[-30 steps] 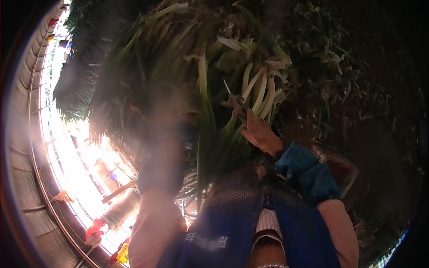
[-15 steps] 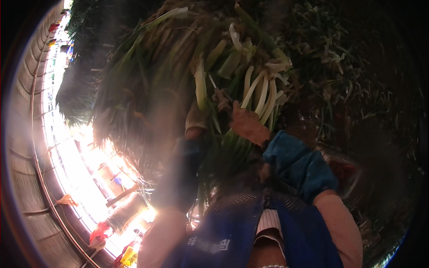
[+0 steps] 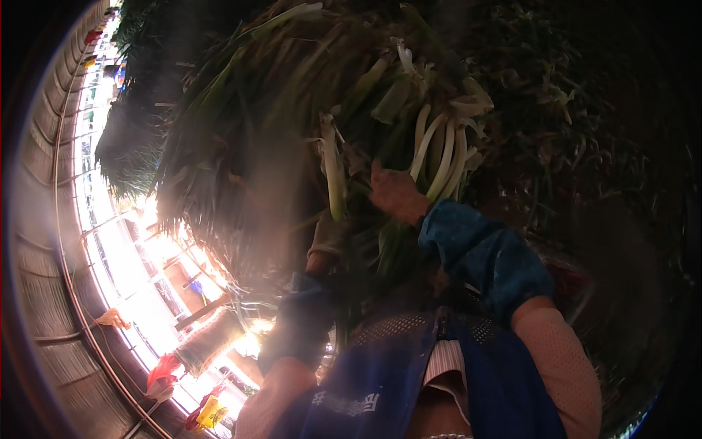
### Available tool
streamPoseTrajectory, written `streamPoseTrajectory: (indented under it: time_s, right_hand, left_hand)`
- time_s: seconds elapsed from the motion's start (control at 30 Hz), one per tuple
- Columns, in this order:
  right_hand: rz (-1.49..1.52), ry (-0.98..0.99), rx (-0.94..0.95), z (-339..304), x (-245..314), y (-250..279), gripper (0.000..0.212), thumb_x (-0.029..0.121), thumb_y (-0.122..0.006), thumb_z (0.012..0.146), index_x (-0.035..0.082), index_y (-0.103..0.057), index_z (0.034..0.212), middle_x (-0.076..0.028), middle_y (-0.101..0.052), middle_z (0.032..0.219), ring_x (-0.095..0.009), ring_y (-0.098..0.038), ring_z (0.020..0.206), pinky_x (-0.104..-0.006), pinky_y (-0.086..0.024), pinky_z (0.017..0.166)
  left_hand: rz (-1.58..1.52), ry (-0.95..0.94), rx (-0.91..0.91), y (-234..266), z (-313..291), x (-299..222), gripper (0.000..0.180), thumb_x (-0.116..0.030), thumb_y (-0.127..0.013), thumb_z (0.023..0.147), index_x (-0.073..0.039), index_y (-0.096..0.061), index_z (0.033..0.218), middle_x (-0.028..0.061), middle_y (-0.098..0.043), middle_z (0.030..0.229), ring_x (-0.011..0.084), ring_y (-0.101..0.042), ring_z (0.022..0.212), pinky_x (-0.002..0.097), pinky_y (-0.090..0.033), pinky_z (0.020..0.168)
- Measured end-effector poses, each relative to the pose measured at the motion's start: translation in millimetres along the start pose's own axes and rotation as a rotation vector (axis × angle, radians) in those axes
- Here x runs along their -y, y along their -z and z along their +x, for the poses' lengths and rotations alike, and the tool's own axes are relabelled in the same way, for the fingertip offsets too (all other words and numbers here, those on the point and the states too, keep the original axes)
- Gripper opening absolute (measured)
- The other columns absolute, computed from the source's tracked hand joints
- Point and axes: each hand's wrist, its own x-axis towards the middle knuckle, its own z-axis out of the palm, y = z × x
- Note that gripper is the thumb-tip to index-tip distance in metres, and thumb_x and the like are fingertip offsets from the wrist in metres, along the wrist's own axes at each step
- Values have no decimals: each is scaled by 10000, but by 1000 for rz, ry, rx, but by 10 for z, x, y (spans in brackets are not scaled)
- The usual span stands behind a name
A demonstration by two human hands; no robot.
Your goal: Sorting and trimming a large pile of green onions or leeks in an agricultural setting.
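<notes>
Two hands meet at one bundle of green onions (image 3: 409, 139). Your right hand (image 3: 395, 194), past a crinkled blue sleeve guard (image 3: 482, 252), closes around the smooth white stalks, which fan out above the grip. Your left hand (image 3: 329, 234) sits blurred just left of it, low on the bundle; whether its fingers are closed, you cannot tell. Long flat green leaves (image 3: 219, 161) droop leftward, farther from both grips.

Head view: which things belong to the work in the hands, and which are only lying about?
In hand:
- bundle of long green onions with white stalks
- right hand, gripping the stalks
- left hand, under the bundle

Lying about:
- dark scattered green leaves
- yellow container
</notes>
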Motion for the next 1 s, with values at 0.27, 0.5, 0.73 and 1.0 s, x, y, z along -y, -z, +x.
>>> streamPoseTrajectory:
  time_s: [0.27, 0.5, 0.73, 1.0]
  right_hand:
    - [371, -414, 583, -278, 205, 671, 622, 203, -564, 759, -78, -306, 1250, -254, -560, 927, -414, -558, 727, -436, -474, 604]
    - [-16, 195, 95, -773, 129, 1158, 634, 183, -590, 754, -95, -308, 1249, -320, -503, 987, -418, -544, 840, -436, -478, 630]
    - [364, -614, 376, -937, -176, 1096, 574, 161, -536, 816, -120, -293, 1253, -268, -507, 1020, -349, -552, 821, -415, -478, 607]
    - [-537, -249, 312, -1170, -636, 624, 724, 249, -602, 764, -95, -237, 1286, -205, -579, 700, -399, -523, 550, -442, -460, 533]
  left_hand:
    - [-131, -51, -11, -5, -59, -458, 472, -194, -650, 704, 10, -513, 1107, 127, -601, 907, 199, -581, 817, 294, -459, 718]
    - [-107, -348, 10, -175, 631, -1049, 480, -266, -635, 725, -32, -444, 1099, 209, -596, 932, 335, -601, 825, 377, -481, 699]
    - [668, -176, 95, -790, 463, -1029, 498, -293, -578, 758, -65, -358, 1142, 268, -587, 911, 422, -567, 877, 472, -457, 730]
    - [764, -31, 253, -936, -62, -767, 601, -470, -522, 772, -108, -314, 1205, 254, -600, 879, 411, -577, 876, 486, -453, 708]
